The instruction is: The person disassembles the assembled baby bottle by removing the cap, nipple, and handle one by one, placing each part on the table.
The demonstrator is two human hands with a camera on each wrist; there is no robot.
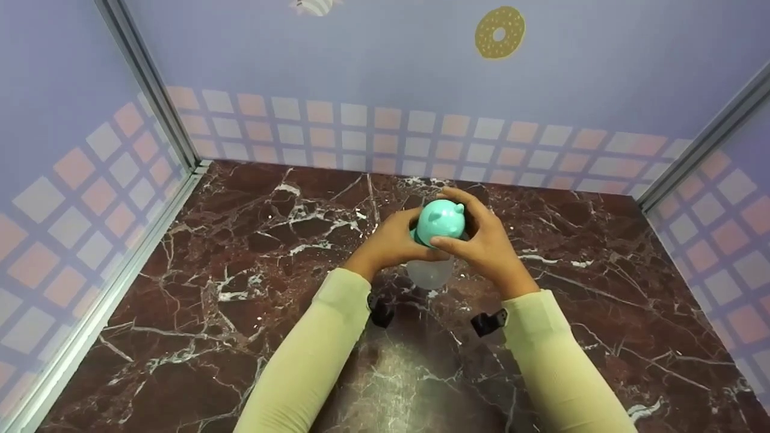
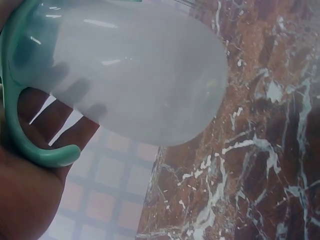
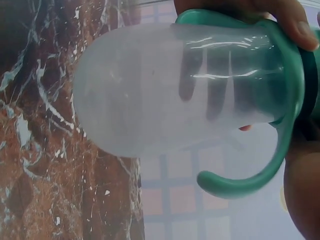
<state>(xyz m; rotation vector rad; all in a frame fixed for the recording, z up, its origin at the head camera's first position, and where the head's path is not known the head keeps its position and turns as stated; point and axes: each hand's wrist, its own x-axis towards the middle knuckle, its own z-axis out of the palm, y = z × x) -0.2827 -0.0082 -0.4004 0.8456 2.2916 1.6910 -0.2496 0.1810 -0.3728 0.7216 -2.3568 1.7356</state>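
Observation:
Both hands are around a baby bottle (image 1: 429, 278) with a frosted, clear body and curved green side handles (image 3: 240, 187). On its top sits a turquoise domed cap (image 1: 441, 219) with small rounded bumps. The left hand (image 1: 397, 239) holds the bottle by its upper part, its fingers showing behind the body in the left wrist view. My right hand (image 1: 490, 249) grips the cap between thumb and fingers. The bottle's rounded bottom (image 2: 200, 85) points toward the table; whether it touches the surface I cannot tell.
Below is a dark red marble-patterned tabletop (image 1: 252, 337) with white veins. A lilac panel (image 1: 361, 60) with a pink and white tile print closes off the back; similar panels stand at both sides. Black wrist mounts (image 1: 488, 323) are on the sleeves.

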